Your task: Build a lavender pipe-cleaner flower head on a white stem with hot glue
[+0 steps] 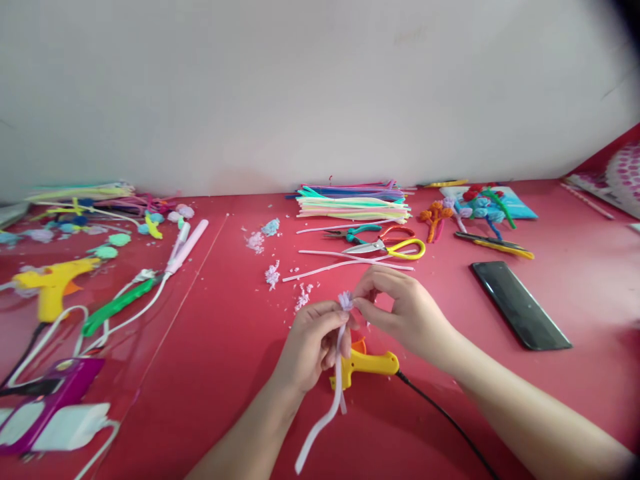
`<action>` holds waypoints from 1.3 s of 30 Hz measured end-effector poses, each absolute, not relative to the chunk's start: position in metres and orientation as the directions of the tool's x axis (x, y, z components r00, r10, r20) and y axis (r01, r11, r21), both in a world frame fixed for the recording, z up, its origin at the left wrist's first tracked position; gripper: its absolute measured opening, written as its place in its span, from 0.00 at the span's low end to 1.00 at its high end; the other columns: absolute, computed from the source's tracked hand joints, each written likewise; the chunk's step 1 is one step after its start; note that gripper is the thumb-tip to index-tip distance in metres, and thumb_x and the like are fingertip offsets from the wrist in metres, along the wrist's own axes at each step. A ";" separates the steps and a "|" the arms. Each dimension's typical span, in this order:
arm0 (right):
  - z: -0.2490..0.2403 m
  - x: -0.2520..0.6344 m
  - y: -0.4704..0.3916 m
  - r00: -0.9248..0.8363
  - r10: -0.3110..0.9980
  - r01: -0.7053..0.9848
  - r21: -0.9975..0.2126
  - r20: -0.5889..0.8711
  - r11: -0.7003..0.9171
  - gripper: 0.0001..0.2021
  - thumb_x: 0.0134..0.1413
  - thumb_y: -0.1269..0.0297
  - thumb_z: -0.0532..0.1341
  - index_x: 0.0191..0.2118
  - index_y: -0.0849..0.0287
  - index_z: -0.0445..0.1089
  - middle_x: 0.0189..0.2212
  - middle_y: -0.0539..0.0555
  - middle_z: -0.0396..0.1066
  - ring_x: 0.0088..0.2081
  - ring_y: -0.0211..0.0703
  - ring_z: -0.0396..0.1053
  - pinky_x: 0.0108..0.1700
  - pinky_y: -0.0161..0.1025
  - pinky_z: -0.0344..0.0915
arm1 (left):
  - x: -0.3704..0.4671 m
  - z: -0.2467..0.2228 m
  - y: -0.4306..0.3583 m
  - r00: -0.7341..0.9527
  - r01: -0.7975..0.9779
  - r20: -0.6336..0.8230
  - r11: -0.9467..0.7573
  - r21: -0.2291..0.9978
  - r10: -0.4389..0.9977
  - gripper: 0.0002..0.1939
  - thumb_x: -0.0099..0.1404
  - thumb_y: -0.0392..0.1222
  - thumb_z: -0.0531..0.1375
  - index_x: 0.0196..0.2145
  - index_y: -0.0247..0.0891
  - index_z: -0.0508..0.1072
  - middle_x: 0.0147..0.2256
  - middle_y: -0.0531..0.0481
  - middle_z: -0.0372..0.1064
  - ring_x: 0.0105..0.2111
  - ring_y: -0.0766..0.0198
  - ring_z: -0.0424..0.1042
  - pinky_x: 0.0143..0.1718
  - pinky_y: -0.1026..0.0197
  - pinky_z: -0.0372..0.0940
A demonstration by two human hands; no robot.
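Near the middle of the red table, my left hand [313,340] pinches a pale lilac pipe cleaner [339,383] whose long end hangs down toward the front. A small fluffy lilac tuft [345,301] stands at its top, above my left fingertips. My right hand [397,310] comes in from the right, thumb and index finger closed on the tuft's edge. A yellow glue gun [373,363] lies below both hands, partly hidden by my left hand and the pipe cleaner.
Scissors [367,247], pliers [357,231] and bundled pipe cleaners [353,203] lie behind my hands, lilac scraps [273,275] behind left. A phone [520,305] and cutter [495,245] lie right. Another glue gun [53,283], power strip [55,400] and cables are at left.
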State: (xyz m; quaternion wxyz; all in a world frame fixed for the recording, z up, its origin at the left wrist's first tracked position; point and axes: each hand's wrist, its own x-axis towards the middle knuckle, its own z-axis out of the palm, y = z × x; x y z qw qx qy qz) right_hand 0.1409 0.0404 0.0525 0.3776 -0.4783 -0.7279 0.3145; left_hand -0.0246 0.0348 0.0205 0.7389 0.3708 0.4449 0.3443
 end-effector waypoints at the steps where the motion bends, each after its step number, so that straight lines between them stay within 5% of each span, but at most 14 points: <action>1: 0.053 0.141 0.040 -0.262 0.934 0.458 -0.821 0.243 0.341 0.07 0.50 0.78 0.58 0.27 0.59 0.67 0.25 0.48 0.66 0.28 0.35 0.64 0.32 0.34 0.62 | -0.025 0.021 0.035 0.365 -0.171 -0.405 0.488 0.856 0.838 0.11 0.58 0.41 0.57 0.21 0.34 0.70 0.11 0.53 0.65 0.08 0.77 0.50 0.10 0.72 0.41; 39: 0.048 0.142 0.037 -0.297 0.894 0.510 -0.736 0.335 0.446 0.06 0.53 0.75 0.57 0.29 0.58 0.66 0.26 0.49 0.65 0.29 0.36 0.63 0.32 0.35 0.62 | -0.024 0.022 0.035 0.350 -0.153 -0.391 0.464 0.872 0.851 0.12 0.56 0.41 0.58 0.18 0.35 0.67 0.11 0.54 0.64 0.08 0.77 0.49 0.10 0.71 0.41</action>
